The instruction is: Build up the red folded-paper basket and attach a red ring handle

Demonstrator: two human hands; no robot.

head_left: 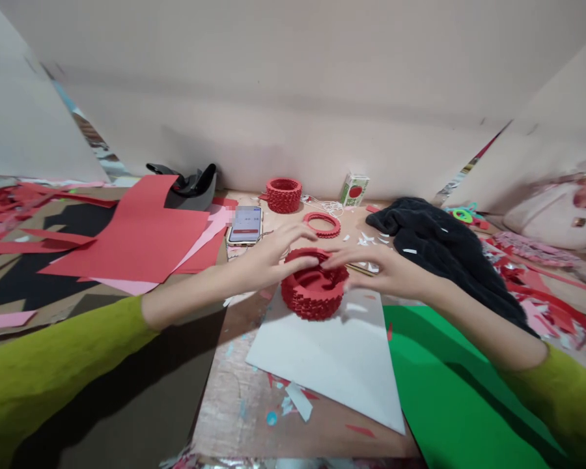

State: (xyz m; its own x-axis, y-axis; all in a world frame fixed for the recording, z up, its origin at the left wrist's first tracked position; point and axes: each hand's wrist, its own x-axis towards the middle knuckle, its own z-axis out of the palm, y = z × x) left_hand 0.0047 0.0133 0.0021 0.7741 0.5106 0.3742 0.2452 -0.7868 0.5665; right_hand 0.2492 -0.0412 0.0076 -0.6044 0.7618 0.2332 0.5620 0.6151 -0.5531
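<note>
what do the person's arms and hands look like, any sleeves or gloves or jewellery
Both arms wear long yellow-green sleeves, pushed back so the forearms and wrists are bare. The left hand and right hand are bare: no gloves, and no rings, watch or bracelets show from this view. The fingers are slim and uncovered. The sleeve fabric looks plain, without markings.

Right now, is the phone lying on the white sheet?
No, the phone lies beside the red paper, away from the white sheet.
</note>
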